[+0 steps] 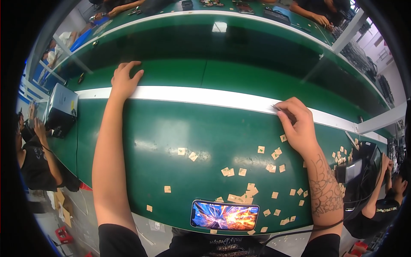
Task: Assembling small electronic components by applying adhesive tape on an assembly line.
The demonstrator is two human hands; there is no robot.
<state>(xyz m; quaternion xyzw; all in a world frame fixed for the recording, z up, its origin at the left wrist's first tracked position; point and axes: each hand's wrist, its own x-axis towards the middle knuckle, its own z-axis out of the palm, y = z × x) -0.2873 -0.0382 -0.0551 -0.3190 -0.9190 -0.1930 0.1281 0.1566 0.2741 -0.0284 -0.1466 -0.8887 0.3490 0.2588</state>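
My left hand (125, 80) reaches past the white strip (192, 95) onto the green surface behind it. Its thumb and fingers are apart, and nothing shows between them. Over the right part of the strip, my right hand (298, 124) is pinched on a thin dark pointed tool (275, 107); only its short tip shows, and the rest is hidden in the fingers. Many small pale square pieces with green marks, such as this piece (261, 149), lie scattered on the green table (167, 128) below the right hand. A phone (224, 215) with a bright picture on its screen lies at the near edge.
A grey and black box-shaped device (62, 107) stands at the left end. Dark equipment (366, 160) with cables sits at the right, beside more pale squares. A white-edged shelf (192, 13) runs across the back. Co-workers sit at the left, right and far side.
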